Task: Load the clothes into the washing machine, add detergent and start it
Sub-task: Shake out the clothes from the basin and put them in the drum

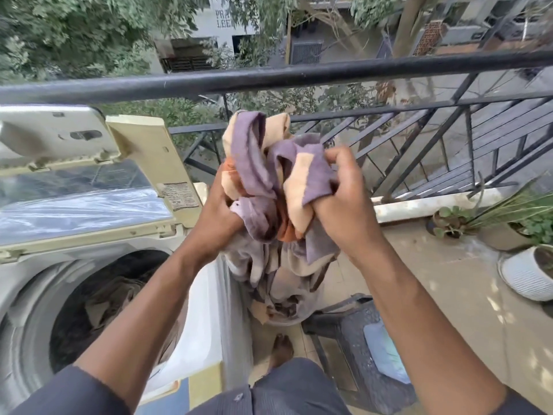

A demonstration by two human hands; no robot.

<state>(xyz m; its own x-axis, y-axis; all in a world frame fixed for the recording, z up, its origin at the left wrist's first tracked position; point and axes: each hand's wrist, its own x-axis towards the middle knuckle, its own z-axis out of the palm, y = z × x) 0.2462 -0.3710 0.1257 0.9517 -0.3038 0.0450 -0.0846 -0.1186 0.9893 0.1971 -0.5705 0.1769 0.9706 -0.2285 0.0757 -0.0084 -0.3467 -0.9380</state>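
Both hands, left (220, 212) & right (344, 205), grip bunched cloth (263, 175); fingers mostly hidden, drum (98, 298) contents prob clothes

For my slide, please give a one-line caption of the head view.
Both hands, left and right, grip a purple-and-peach cloth beside the open washing machine.

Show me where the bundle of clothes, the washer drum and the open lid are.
bundle of clothes (269, 187), head view, purple fold near the top
washer drum (98, 310), head view, dark inside
open lid (77, 199), head view, clear panel
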